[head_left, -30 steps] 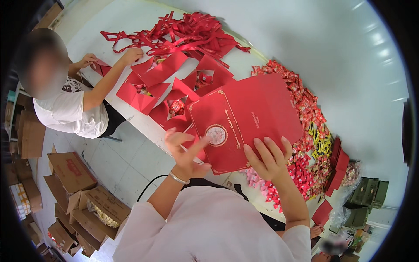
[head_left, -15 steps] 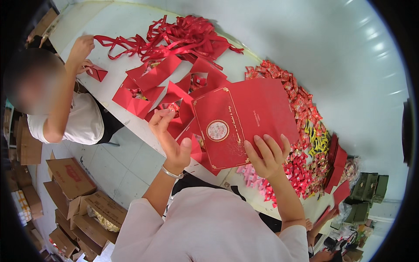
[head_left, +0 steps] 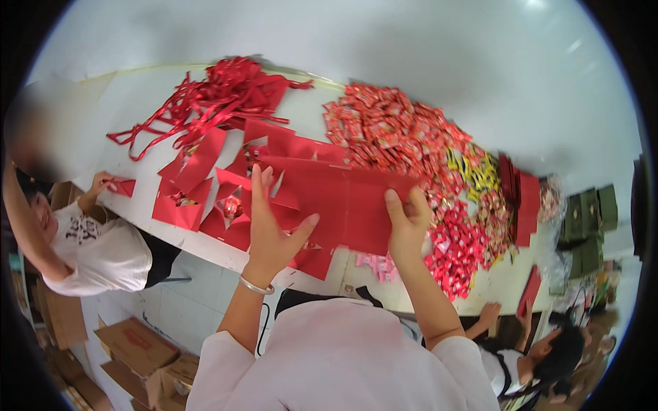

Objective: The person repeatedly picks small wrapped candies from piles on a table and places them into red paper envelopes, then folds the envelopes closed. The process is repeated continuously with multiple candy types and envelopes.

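A red card folder [head_left: 363, 205], its plain side showing and a crease down it, is held tilted above the near edge of the table. At its right end my right hand [head_left: 409, 222] pinches the card between thumb and curled fingers. My left hand [head_left: 271, 236], with a silver bangle at the wrist, is by the folder's left end. Its fingers are stretched and the thumb stands apart; whether it touches the card I cannot tell. Just beyond and left of it stand several open red boxes [head_left: 179, 211] with wrapped sweets inside.
Red ribbons [head_left: 236, 92] lie heaped at the far left of the table [head_left: 147, 116]. Red, yellow and pink packets [head_left: 391, 127] spread to the right, beside dark red boxes [head_left: 526, 209]. A co-worker [head_left: 103, 246] sits left, another [head_left: 514, 363] lower right. Cartons [head_left: 140, 349] stand lower left.
The folder has turned from its printed face to a plain side. My right hand has gone from spread fingers to a pinch on its right end. The whole view has shifted.
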The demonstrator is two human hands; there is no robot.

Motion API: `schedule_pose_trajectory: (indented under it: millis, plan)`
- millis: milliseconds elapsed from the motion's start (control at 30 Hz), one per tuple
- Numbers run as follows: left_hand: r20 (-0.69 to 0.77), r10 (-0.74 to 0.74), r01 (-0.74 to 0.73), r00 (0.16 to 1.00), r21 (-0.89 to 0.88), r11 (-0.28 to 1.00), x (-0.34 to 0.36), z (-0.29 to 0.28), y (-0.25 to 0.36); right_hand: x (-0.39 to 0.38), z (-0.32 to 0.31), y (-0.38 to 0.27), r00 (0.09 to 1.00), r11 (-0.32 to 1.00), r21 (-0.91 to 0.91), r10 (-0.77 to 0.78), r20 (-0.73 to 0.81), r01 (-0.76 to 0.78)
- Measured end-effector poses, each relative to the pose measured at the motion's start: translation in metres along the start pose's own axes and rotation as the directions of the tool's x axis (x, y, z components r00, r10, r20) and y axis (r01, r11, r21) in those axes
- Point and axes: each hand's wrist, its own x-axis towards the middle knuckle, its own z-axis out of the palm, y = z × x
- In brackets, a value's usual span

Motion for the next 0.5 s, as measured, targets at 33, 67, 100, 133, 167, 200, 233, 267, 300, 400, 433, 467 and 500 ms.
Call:
schedule_pose_trajectory:
  millis: [33, 67, 100, 133, 167, 200, 233, 267, 300, 400, 433, 467, 500]
  plan:
    - [0.052, -0.028, 0.026, 0.998, 0.037, 0.999, -0.004, 0.013, 0.004, 0.001, -0.002, 0.004, 1.000, 0.987, 0.160, -0.015, 0.025, 0.011]
    - [0.099, -0.055, 0.048, 0.994, 0.078, 0.996, -0.009, 0.025, 0.008, 0.000, -0.004, 0.007, 0.999, 0.985, 0.169, 0.034, -0.005, -0.032]
    - [0.142, -0.078, 0.062, 0.987, 0.116, 0.991, -0.010, 0.034, 0.010, -0.001, -0.011, 0.012, 0.993, 0.972, 0.216, 0.107, -0.049, -0.094]
    - [0.157, -0.068, 0.018, 0.985, 0.302, 0.953, -0.009, 0.041, 0.010, -0.003, -0.019, 0.020, 0.980, 0.952, 0.267, 0.180, -0.087, -0.151]
    - [0.169, -0.066, -0.024, 0.983, 0.483, 0.875, -0.012, 0.047, 0.008, -0.008, -0.025, 0.029, 0.982, 0.968, 0.215, 0.156, -0.108, -0.130]
    - [0.181, -0.063, -0.070, 0.981, 0.643, 0.763, -0.014, 0.053, 0.005, -0.015, -0.030, 0.037, 0.983, 0.981, 0.160, 0.132, -0.126, -0.112]
    - [0.207, -0.093, -0.053, 0.974, 0.606, 0.794, -0.017, 0.061, 0.003, -0.021, -0.036, 0.045, 0.984, 0.990, 0.105, 0.108, -0.141, -0.094]
    - [0.230, -0.127, -0.028, 0.965, 0.570, 0.821, -0.021, 0.070, 0.001, -0.029, -0.040, 0.055, 0.979, 0.990, 0.010, 0.143, -0.146, -0.143]
    - [0.253, -0.161, 0.001, 0.954, 0.535, 0.845, -0.024, 0.077, -0.002, -0.037, -0.044, 0.063, 0.972, 0.978, -0.084, 0.178, -0.152, -0.192]
    - [0.319, -0.300, 0.123, 0.899, 0.473, 0.872, -0.026, 0.093, -0.018, -0.052, -0.048, 0.071, 0.973, 0.973, -0.130, 0.171, -0.154, -0.192]
    - [0.329, -0.274, 0.125, 0.904, 0.408, 0.904, -0.029, 0.097, -0.029, -0.055, -0.048, 0.073, 0.978, 0.970, -0.174, 0.142, -0.151, -0.168]
    - [0.343, -0.244, 0.124, 0.907, 0.335, 0.934, -0.029, 0.103, -0.039, -0.056, -0.051, 0.075, 0.982, 0.964, -0.223, 0.110, -0.152, -0.143]
    - [0.353, -0.213, 0.124, 0.911, 0.260, 0.958, -0.029, 0.106, -0.045, -0.054, -0.054, 0.071, 0.982, 0.977, -0.139, 0.143, -0.121, -0.160]
